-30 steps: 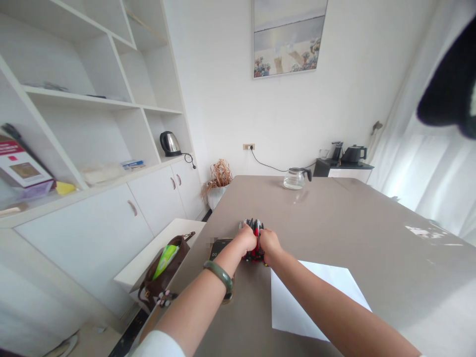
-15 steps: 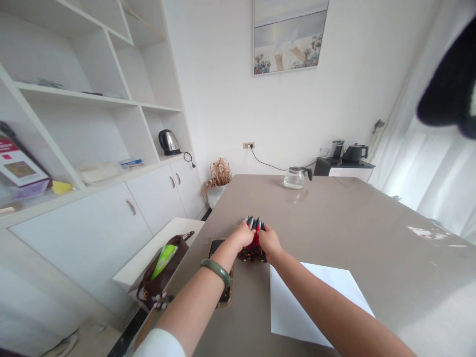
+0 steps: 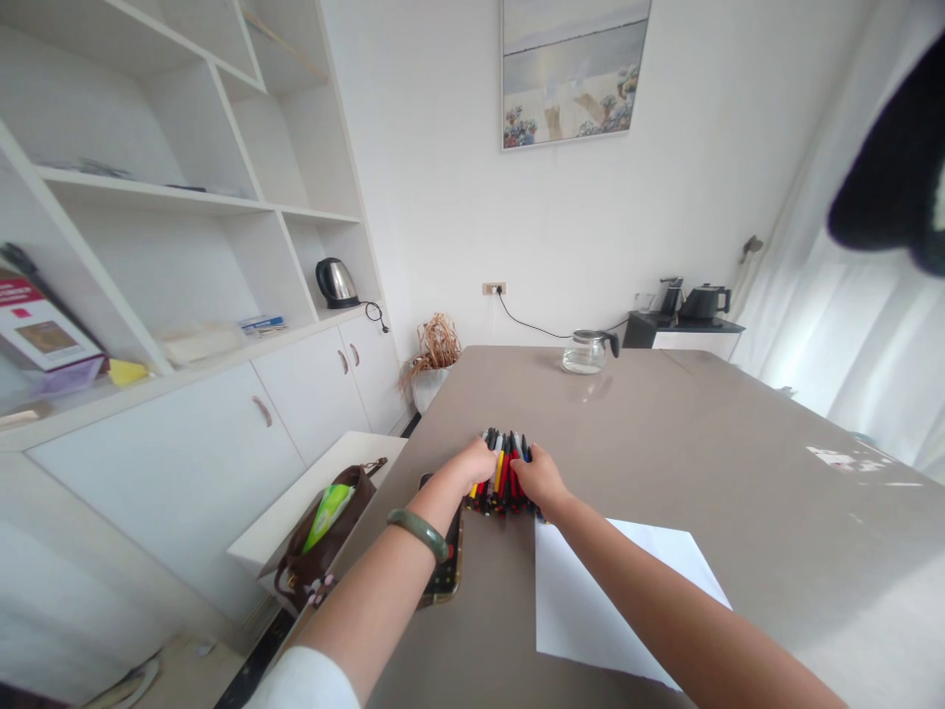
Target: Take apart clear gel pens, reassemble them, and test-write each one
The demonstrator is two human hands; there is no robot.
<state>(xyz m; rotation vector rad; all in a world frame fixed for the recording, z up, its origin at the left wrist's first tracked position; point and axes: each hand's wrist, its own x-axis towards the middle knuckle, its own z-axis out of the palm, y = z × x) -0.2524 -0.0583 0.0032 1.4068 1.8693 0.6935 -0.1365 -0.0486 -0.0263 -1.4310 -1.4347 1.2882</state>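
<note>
A bundle of several pens (image 3: 504,478) with black, red, yellow and grey bodies lies on the brown table (image 3: 664,433). My left hand (image 3: 478,463) closes on the left side of the bundle, and my right hand (image 3: 540,478) closes on its right side. The fingertips are partly hidden among the pens. Under my left forearm a phone (image 3: 445,581) in a patterned case lies partly covered. A white sheet of paper (image 3: 583,611) rests beneath my right forearm.
A glass pot (image 3: 585,354) with a dark handle stands at the table's far edge. Left of the table, a brown bag (image 3: 317,551) sits on a white low surface. Shelves (image 3: 162,197) hold a steel kettle (image 3: 337,284). A dark kettle (image 3: 705,303) stands at the back right.
My hands have moved slightly apart. The bundle of pens is spread wider, and yellow and blue pens now show in it. The sheet and phone lie about where they were.
</note>
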